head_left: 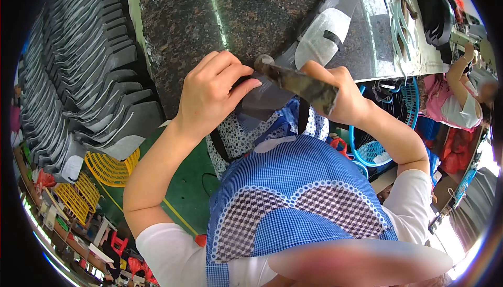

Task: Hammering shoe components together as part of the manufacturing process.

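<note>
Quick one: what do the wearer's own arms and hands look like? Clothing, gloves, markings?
Left hand and right hand: both bare, with no glove or watch visible. Forearms bare too. Left sleeve and right sleeve: short, plain white. Between them, a blue finely checked apron with darker checked panels and dotted trim.

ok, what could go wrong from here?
1. The left hand has its fingertips right beside the round end of the hammer-like tool in the right hand; a slip could pinch or knock them.
2. The gray pieces at the left stand in tightly packed, leaning rows near the left arm; a bump might make some slide.
</note>
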{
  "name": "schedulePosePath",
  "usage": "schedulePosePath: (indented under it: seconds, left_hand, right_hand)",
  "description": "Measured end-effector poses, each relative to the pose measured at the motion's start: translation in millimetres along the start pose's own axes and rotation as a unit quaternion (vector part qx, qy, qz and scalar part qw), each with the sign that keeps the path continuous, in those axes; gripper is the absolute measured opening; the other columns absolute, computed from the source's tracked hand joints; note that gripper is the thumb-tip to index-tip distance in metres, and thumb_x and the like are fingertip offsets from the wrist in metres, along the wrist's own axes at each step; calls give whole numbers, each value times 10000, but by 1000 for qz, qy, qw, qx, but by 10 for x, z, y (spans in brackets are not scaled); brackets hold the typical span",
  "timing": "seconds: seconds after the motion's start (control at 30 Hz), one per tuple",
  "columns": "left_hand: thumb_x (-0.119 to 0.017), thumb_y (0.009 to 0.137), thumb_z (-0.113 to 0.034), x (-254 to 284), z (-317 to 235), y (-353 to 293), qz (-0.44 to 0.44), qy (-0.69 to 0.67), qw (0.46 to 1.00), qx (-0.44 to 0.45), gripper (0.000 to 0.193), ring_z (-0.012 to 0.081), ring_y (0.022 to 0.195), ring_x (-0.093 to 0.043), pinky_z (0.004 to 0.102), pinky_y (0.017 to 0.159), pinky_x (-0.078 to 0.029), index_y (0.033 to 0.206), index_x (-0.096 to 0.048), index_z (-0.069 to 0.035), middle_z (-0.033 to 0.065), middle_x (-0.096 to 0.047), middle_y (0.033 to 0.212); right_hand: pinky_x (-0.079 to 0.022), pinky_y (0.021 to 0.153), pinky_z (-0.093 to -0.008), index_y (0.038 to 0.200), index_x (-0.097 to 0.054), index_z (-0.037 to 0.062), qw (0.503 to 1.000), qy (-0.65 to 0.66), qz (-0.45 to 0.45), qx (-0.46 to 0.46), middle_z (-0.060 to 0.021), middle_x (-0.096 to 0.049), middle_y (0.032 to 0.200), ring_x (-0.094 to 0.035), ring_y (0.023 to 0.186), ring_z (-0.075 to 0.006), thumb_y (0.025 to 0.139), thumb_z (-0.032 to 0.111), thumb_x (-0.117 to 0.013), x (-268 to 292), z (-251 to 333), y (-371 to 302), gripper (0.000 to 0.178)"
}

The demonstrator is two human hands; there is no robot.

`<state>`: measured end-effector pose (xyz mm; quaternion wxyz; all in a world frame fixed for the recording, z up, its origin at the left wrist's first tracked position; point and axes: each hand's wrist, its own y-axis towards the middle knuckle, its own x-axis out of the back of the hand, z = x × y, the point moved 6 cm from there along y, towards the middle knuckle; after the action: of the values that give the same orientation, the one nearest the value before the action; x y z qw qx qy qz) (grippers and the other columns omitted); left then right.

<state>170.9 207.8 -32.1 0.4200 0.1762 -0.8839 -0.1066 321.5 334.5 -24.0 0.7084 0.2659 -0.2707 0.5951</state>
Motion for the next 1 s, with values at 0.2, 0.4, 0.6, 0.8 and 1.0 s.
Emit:
schedulePosePath:
  seconds: [0.2, 0.4, 0.6, 0.8, 1.0]
  left_hand:
    - [-807, 736, -138, -13, 12, -59, -20, -1, 1000, 12, 156, 228, 739, -604, 345, 636, -508, 779, -692, -42, 45, -604, 769]
    - [-811, 725, -127, -37, 13, -90, -43, -4, 999, 6, 151, 218, 711, -590, 337, 602, -494, 760, -690, -44, 41, -593, 751]
    - [-801, 726, -106, -44, -69, -143, -59, 29, 997, -33, 135, 206, 681, -567, 331, 570, -480, 738, -679, -51, 28, -566, 728]
    - [-787, 719, -112, -34, -136, -95, -12, 101, 993, -67, 139, 198, 671, -558, 324, 577, -470, 710, -655, -67, 16, -544, 722]
    - [-806, 742, -251, -118, -362, 413, 22, 125, 992, -25, 402, 274, 872, -594, 378, 755, -484, 1090, -675, -99, 86, -595, 1019]
  right_hand:
    - [-468, 495, -414, 999, -543, 4, 998, 43, -38, -19, -173, -576, 621, -612, 565, -379, 882, 80, -656, 24, -59, 60, 179]
    - [-472, 493, -433, 1044, -524, 24, 999, 16, -51, -9, -157, -579, 606, -615, 555, -372, 838, 91, -672, 3, -119, 86, 262]
    - [-486, 488, -416, 1038, -531, 37, 1000, -15, 1, 6, -136, -596, 625, -628, 559, -350, 825, 80, -679, -16, 22, 76, 263]
    - [-462, 457, -438, 967, -503, 58, 998, -45, 31, 18, -115, -549, 574, -600, 519, -344, 908, 122, -642, -1, 39, 24, 164]
    - [-302, 407, -210, 857, -462, 74, 858, 275, -394, -183, 38, -431, 583, -373, 450, -53, 1064, 267, -487, 683, -723, -319, 284]
